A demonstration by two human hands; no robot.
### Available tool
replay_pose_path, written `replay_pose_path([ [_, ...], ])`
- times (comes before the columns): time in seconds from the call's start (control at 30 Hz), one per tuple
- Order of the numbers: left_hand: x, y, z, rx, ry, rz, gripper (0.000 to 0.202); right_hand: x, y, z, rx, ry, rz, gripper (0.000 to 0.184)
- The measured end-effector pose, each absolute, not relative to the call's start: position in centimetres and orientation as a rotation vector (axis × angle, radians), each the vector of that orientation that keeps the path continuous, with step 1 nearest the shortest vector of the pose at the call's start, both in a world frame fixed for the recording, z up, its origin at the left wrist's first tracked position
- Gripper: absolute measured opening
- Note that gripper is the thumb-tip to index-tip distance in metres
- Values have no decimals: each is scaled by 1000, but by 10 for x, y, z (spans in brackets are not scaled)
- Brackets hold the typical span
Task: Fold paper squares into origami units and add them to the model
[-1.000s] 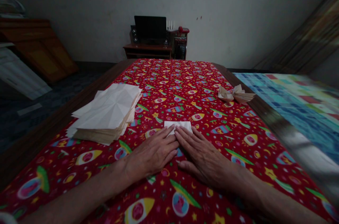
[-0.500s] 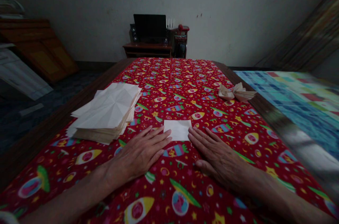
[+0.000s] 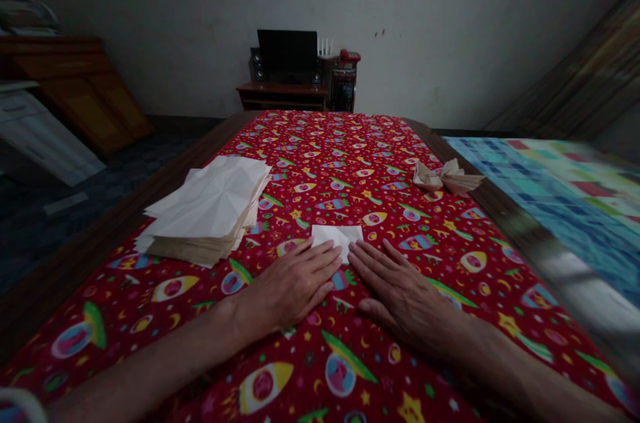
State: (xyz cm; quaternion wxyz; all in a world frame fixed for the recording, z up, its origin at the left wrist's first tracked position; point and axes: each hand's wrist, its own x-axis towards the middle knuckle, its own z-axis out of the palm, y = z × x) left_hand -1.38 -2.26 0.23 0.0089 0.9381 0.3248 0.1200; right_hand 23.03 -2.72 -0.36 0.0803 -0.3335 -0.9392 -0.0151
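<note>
On the worktop [image 3: 320, 143], a paper square [image 3: 337, 234] lies just beyond the left hand [image 3: 293, 284] and right hand [image 3: 400, 296], a creased paper stack [image 3: 210, 203] to its left, a folded paper figure [image 3: 447, 177] to its right.

A square of smooth, matt white paper [image 3: 337, 236] lies on red printed cloth [image 3: 325, 143] with a soft, faint sheen. Left of it is a stack of creased, matt cream paper [image 3: 210, 200]. Near the right edge sits a folded tan paper shape [image 3: 445, 178]. The table's rim is dark, polished wood [image 3: 115, 223].
</note>
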Motion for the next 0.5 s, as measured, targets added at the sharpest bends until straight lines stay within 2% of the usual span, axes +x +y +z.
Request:
replay_pose_path([
  [0.1,-3,-17,3,2918,1062,382,39,227,-20,-3,-966,-2818,-49,61],
  [0.5,-20,-13,0,2883,1385,349,39,223,7,-2,-1275,-2506,-160,32],
])
